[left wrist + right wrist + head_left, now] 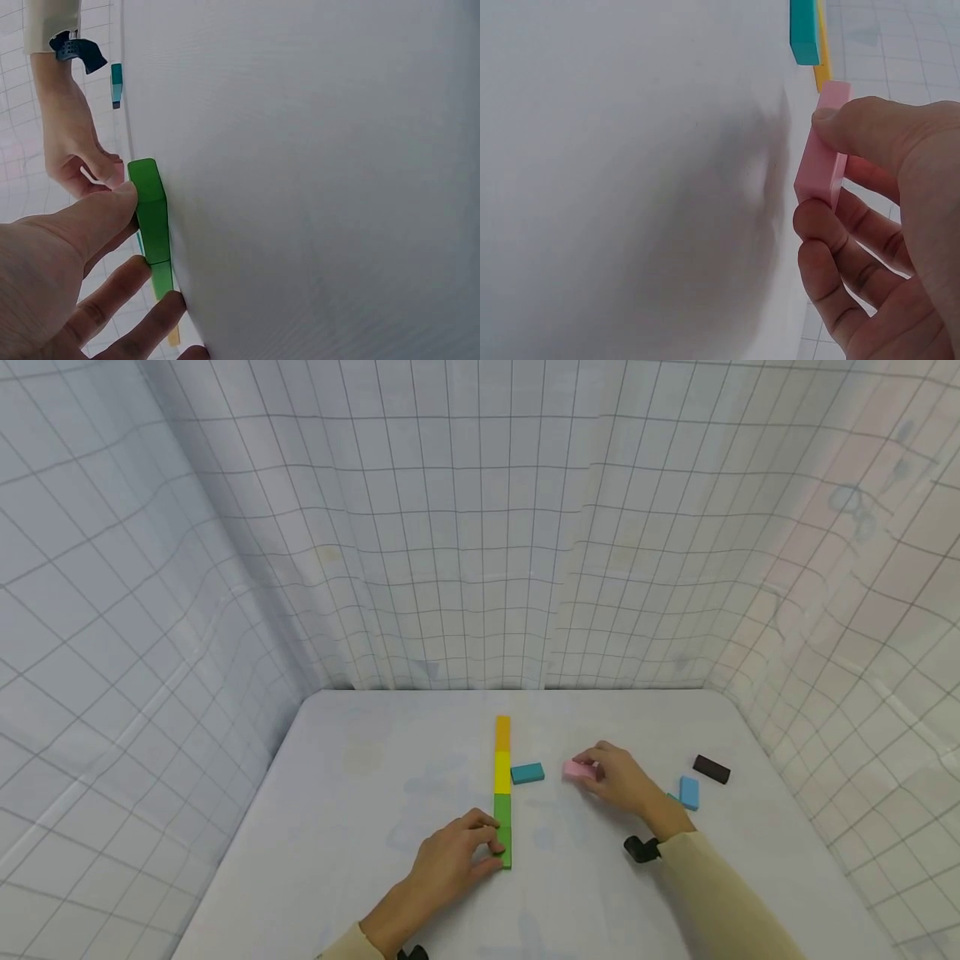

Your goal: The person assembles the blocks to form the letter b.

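A straight row of flat blocks runs away from me: an orange block [503,732] at the far end, a yellow block [502,772], then two green blocks [503,807]. At the near end my left hand [453,853] holds the nearest green block [152,202] between thumb and fingers. Its other fingers spread along the row in the left wrist view. To the right of the row my right hand [618,781] pinches a pink block [823,161], thumb on one side and fingertips at its end. Between the row and the pink block lies a teal block [528,773], beside the yellow one.
Toward the right of the white table [360,827] lie a blue block [690,792] and a black block [712,769]. A green-teal block [673,797] is mostly hidden behind the right wrist. Grid-patterned curtains [465,527] surround the table's back and sides.
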A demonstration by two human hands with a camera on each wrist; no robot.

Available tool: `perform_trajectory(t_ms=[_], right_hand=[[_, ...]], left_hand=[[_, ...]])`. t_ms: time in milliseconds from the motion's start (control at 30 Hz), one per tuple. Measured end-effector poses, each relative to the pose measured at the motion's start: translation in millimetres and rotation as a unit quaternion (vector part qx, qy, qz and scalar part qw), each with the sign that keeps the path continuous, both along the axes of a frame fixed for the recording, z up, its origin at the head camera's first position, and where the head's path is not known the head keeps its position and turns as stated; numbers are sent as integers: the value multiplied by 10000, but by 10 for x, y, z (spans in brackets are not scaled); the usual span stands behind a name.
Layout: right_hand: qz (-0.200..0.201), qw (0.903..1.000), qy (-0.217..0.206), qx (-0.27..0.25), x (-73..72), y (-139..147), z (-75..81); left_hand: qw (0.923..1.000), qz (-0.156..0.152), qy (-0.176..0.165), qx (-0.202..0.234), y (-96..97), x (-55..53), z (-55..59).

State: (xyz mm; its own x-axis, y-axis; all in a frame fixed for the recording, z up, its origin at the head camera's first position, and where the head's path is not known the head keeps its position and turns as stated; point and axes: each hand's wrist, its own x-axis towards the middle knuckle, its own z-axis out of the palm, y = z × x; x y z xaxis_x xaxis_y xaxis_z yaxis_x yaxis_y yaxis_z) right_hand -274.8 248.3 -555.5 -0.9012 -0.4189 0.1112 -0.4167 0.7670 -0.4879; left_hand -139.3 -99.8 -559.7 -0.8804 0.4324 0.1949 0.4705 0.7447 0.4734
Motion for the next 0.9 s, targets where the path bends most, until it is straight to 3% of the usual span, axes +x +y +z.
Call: perform_trajectory(t_ms=[333, 900], right_hand=[[170, 9998, 84, 33, -6, -92, -9], [96, 9999, -41, -26, -10, -223, -49]], left_hand=[[9999, 1, -131, -14, 1, 2, 9], [9998, 29, -184, -77, 12, 9, 30]])
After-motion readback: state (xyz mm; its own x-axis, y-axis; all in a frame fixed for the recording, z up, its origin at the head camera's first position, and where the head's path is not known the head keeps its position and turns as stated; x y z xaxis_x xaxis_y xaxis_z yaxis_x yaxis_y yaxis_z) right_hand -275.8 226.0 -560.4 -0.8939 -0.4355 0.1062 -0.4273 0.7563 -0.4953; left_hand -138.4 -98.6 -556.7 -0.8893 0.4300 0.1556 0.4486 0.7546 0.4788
